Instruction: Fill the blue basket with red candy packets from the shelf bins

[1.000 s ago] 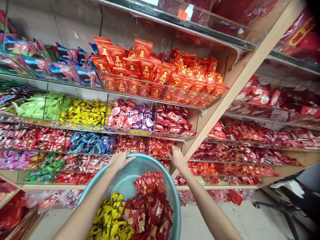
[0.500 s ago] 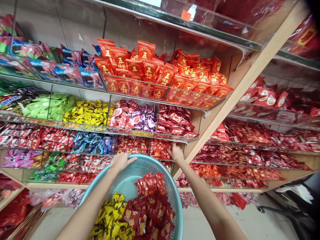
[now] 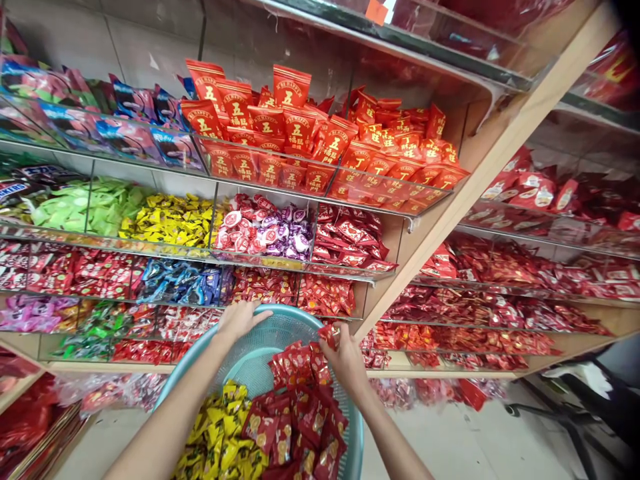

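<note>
A teal plastic basket [image 3: 358,427] tilts below the shelves, its far rim close to them. Inside lie yellow-wrapped candies [image 3: 220,433] on the left and dark red candy packets [image 3: 300,427] on the right, with a brighter red group [image 3: 295,363] above those. My left hand [image 3: 242,319] is closed over the basket's far rim, thumb on the inner side. At the right rim, my right hand [image 3: 345,353] pinches red candy packets [image 3: 329,337] over the basket. How many it holds I cannot tell.
Shelves with clear dividers hold red candy packets [image 3: 327,295], yellow candies [image 3: 170,220], green packets [image 3: 85,207] and larger red-orange packets [image 3: 270,127]. A wooden upright [image 3: 435,233] separates the right-hand shelves. Black chair legs [image 3: 565,420] stand on the floor at right.
My right hand has moved down and back from the red candy compartment to the basket's right rim, now with red packets in its fingers. My left hand stays on the rim.
</note>
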Motion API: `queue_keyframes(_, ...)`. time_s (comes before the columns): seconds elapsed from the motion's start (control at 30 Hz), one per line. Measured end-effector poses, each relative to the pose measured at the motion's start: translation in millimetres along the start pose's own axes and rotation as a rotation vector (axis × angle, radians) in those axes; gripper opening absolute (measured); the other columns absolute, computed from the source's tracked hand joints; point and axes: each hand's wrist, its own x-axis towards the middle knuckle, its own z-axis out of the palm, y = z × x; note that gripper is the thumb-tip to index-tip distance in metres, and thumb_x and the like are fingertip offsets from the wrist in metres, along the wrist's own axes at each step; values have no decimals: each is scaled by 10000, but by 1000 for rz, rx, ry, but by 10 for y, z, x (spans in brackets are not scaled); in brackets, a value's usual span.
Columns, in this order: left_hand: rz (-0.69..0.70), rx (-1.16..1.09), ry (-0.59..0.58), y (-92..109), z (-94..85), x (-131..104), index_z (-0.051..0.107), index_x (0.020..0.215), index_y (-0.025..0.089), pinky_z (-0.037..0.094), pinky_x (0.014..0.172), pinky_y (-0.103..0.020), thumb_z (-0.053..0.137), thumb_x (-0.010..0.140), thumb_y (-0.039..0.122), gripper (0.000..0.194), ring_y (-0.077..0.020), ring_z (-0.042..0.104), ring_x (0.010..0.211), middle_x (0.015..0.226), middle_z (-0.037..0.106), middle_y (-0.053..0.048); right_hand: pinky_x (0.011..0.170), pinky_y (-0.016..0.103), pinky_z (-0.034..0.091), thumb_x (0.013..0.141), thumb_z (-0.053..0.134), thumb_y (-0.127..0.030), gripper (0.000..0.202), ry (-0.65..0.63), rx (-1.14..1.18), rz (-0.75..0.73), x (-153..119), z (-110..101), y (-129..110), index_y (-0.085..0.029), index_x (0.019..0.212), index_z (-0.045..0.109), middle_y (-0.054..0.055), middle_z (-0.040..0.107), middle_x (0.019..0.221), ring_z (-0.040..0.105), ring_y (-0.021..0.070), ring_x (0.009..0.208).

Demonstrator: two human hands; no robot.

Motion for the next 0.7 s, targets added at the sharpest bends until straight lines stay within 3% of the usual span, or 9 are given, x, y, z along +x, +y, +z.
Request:
queue_keyframes(0.23,7,-2,0,1,-2,1,605,993,238,410,721,-318,222,740,691,645,-248,596,838,866,651,-105,659,282,383,795,452,-316,304,3,-189,-15,-353,155,-62,-173,1061,421,40,589,759,544,201,731)
queue_keyframes(0.47,35,23,26,2,-6,1,610,963,241,422,682,-327,174,731,710,680,-260,602,811,847,654,-102,690,292,381,805,448,-325,297,28,-206,-25,-422,235,6,-179,1061,413,55,601,841,551,212,819)
queue_keyframes(0.7,22,13,14,-5,-1,7,603,1003,245,418,679,-330,168,731,707,691,-263,599,815,859,653,-111,654,284,371,810,439,-345,293,49,-244,-40,-408,232,23,-177,1048,412,54,603,805,553,210,763)
